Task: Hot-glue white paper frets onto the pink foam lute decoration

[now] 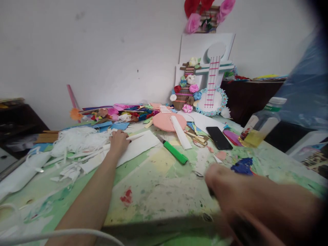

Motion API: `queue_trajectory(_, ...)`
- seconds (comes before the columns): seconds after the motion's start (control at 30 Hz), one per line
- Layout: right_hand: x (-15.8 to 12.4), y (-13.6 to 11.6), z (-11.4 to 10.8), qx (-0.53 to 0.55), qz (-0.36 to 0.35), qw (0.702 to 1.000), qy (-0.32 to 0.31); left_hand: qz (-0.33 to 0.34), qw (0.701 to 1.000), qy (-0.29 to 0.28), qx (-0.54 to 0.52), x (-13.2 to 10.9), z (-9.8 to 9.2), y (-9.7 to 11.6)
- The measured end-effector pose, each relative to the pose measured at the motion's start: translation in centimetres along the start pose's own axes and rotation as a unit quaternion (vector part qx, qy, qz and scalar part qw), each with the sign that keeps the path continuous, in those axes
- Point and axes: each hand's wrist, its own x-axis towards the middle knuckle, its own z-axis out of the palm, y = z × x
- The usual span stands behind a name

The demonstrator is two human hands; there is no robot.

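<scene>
My left hand (119, 141) reaches to the left-middle of the table, closed on a thin white stick (136, 136) above a white sheet (143, 146). At the lower right my right hand (222, 184) is smeared by motion; a dark, blurred object shows under it, too unclear to name. Between the hands lies a green utility knife (175, 152). Just beyond it a white strip (181, 133) leans across a round pink piece (164, 122). Gold scissors (198, 140) lie right of the strip.
A black phone (219, 138) and a bottle of yellow liquid (261, 123) stand on the right. White shredded strips (79, 140) heap up at the left. Decorated paper guitars (212, 82) lean on the back wall. A white cable (66, 232) crosses the lower left.
</scene>
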Motion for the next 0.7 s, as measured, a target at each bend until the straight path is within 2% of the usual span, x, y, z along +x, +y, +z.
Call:
queue_trajectory(0.07,2.7,2.7,2.0,-0.039,0.03,0.999,0.022,0.015,0.999,0.037,0.001,-0.3,-0.2,0.3)
queue_trajectory(0.1,4.1,4.8,3.2,-0.108,0.063,0.992,0.013,0.021,0.998,0.055,0.002,-0.4,-0.3,0.4)
queue_trajectory(0.17,6.2,9.4,5.7,-0.242,0.134,0.959,-0.068,0.033,0.996,0.086,0.004,-0.7,-0.5,0.6)
queue_trajectory(0.23,7.4,13.7,8.1,-0.335,0.215,0.906,-0.147,0.04,0.993,0.114,0.008,-0.9,-0.6,0.7)
queue_trajectory(0.3,7.6,16.7,9.9,-0.342,0.231,0.896,-0.166,0.039,0.989,0.143,0.013,-0.9,-0.6,0.7)
queue_trajectory(0.37,7.2,18.1,11.0,-0.339,0.227,0.897,-0.171,0.031,0.985,0.166,0.02,-0.9,-0.5,0.7)
queue_trajectory(0.47,6.5,18.5,11.2,-0.334,0.22,0.901,-0.171,0.008,0.98,0.196,0.034,-0.9,-0.5,0.7)
queue_trajectory(0.57,6.6,18.4,10.1,-0.336,0.22,0.903,-0.153,-0.012,0.978,0.2,0.053,-1.0,-0.6,0.7)
queue_trajectory(0.7,7.7,19.2,7.0,-0.35,0.231,0.903,-0.092,0.013,0.986,0.15,0.076,-1.1,-0.6,0.7)
